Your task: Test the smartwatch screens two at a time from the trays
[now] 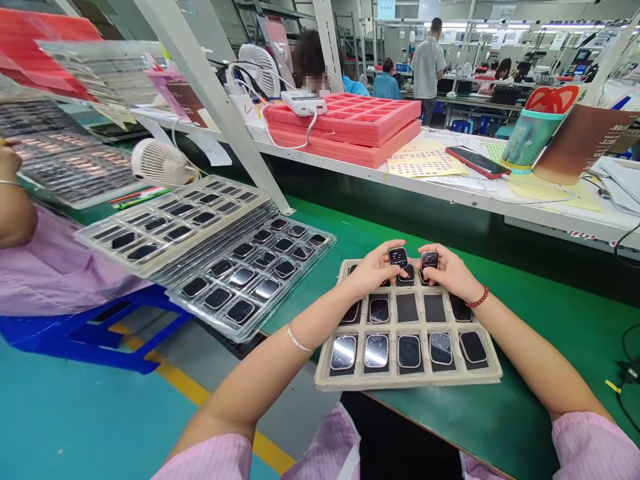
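My left hand [373, 269] pinches a smartwatch body [399, 257] between thumb and fingers, its screen lit. In my right hand [450, 272] is another smartwatch body [429, 261], also with marks glowing on its screen. Both are held just above the back row of a cream foam tray [407, 381]. Dark-screened watch bodies [409, 351] lie in the tray's front row. Two pockets in the middle row show only their dark bottoms, and a watch body [379, 309] sits to their left. My hands partly hide the back row.
Left of the tray, stacked clear plastic trays [243, 277] and a cream tray [173, 223] hold more watch bodies. A white shelf [440, 190] crosses behind, carrying red foam trays [350, 123], a phone [477, 162] and a cup [533, 137]. A co-worker's pink sleeve [80, 267] is at far left.
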### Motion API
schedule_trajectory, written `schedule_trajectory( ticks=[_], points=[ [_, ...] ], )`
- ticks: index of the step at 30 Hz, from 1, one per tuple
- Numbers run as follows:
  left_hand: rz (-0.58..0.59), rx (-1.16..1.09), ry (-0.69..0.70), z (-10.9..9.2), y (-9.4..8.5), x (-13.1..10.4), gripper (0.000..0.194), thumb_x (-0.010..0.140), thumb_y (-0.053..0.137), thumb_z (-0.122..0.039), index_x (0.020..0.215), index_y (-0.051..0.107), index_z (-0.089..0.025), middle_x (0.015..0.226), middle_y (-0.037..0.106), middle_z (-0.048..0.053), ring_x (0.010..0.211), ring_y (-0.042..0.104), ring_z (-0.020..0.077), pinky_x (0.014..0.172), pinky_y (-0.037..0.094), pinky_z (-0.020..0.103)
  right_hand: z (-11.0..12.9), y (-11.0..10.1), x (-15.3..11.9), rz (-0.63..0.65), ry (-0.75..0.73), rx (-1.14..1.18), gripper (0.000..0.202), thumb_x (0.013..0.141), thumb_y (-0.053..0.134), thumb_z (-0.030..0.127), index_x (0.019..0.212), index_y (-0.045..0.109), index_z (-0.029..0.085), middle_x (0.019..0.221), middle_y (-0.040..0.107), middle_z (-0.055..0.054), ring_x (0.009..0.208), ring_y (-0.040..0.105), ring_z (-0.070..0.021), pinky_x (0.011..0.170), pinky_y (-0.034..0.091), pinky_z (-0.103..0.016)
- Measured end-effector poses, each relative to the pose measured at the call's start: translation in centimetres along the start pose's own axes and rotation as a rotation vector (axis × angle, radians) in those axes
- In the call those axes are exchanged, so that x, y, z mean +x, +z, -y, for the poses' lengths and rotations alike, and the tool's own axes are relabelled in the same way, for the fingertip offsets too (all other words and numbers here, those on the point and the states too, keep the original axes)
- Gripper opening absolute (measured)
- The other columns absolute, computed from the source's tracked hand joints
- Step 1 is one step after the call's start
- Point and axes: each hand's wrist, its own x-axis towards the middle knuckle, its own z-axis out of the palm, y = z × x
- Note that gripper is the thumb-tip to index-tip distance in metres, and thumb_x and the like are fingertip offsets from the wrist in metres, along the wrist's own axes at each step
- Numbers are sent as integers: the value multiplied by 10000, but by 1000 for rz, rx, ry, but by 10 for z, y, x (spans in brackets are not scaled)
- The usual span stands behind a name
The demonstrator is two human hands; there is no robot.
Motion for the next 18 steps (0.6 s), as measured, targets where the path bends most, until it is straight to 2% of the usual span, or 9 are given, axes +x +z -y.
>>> schedule_trajectory(
  ticks=[3, 8, 18],
  points=[
    [-11, 87, 33, -1, 2, -1, 565, 718, 666, -147, 1266, 532, -151, 1048, 714, 100, 736, 703, 138, 569, 474, 205, 2, 2, -3, -12, -50, -159, 340, 719, 669, 201, 1046, 576, 214, 891, 698, -18, 602, 606, -127, 542, 549, -274],
    [11, 125, 47, -2, 4, -2, 466, 751, 617, -141, 1214, 566, -148, 1053, 706, 97, 755, 706, 142, 578, 487, 210, 0, 3, -5, 22, -124, -247, 290, 763, 632, 212, 1048, 574, 209, 898, 686, -30, 670, 616, -154, 594, 531, -296],
    [32, 131, 52, -1, 2, -2, 461, 768, 604, -143, 1228, 571, -124, 1036, 699, 109, 754, 701, 149, 580, 491, 217, -7, 1, -5, 18, -211, -344, 227, 814, 604, 212, 1041, 605, 198, 902, 710, -41, 745, 659, -174, 686, 532, -308]
  ],
)
